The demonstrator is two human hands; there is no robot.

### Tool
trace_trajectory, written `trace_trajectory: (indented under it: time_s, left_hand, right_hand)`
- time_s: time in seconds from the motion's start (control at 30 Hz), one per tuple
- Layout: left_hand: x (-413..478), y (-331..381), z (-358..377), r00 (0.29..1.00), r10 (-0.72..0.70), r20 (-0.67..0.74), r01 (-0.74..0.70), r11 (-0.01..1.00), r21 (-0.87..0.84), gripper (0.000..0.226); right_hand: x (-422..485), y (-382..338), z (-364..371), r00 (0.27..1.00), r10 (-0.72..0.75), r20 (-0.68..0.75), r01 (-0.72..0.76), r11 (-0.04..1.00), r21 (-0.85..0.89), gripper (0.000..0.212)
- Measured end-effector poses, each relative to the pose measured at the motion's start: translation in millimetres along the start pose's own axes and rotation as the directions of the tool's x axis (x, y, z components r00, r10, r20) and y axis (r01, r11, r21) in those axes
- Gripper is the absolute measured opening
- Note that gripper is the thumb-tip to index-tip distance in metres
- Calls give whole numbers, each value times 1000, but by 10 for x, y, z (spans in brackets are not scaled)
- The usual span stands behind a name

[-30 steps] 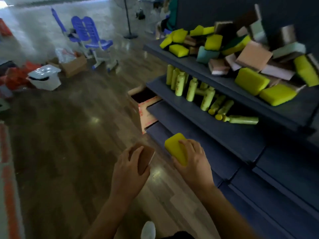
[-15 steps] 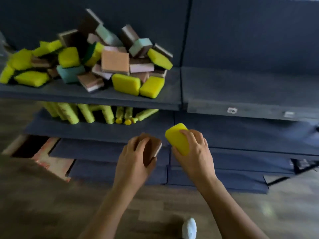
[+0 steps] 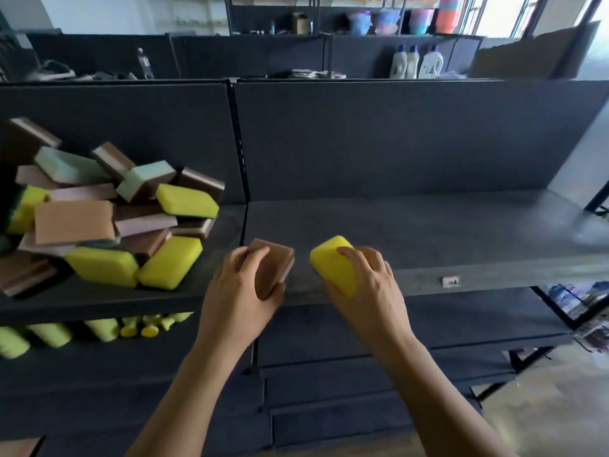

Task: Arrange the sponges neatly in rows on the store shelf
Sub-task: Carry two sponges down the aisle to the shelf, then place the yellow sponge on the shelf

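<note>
Left hand [image 3: 242, 288] grips brown sponge [image 3: 275, 263], right hand [image 3: 365, 285] yellow sponge [image 3: 333, 268], over shelf [image 3: 428, 232] lip (bare stretch); careless drop likely tumbles off edge.

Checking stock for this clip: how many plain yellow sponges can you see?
4: one in the right hand, yellow sponge; two at the pile's front; one on top. Others may be buried.
</note>
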State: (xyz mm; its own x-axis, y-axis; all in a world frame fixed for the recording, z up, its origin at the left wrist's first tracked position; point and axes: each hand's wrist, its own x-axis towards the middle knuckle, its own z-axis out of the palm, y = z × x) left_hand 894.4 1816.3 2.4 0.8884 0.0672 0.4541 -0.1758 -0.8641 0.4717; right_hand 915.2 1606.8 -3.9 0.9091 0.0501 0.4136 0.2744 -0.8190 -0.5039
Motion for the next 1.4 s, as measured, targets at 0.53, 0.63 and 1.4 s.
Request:
trace_trajectory:
  time_s: [0.53, 0.63, 1.4]
  left_hand:
    - [709, -359, 500, 983, -83, 161, 76, 996, 50, 61]
    - [806, -406, 546, 982, -41, 183, 17, 991, 129, 67]
    - [1292, 710, 1319, 952, 103, 288, -108, 994, 2, 62]
  right_hand:
    - [681, 230, 411, 991, 56, 124, -53, 998, -27, 60]
    - [790, 263, 458, 988, 60, 143, -55, 998, -38, 60]
    - [1275, 1601, -112, 974, -32, 225, 32, 999, 2, 62]
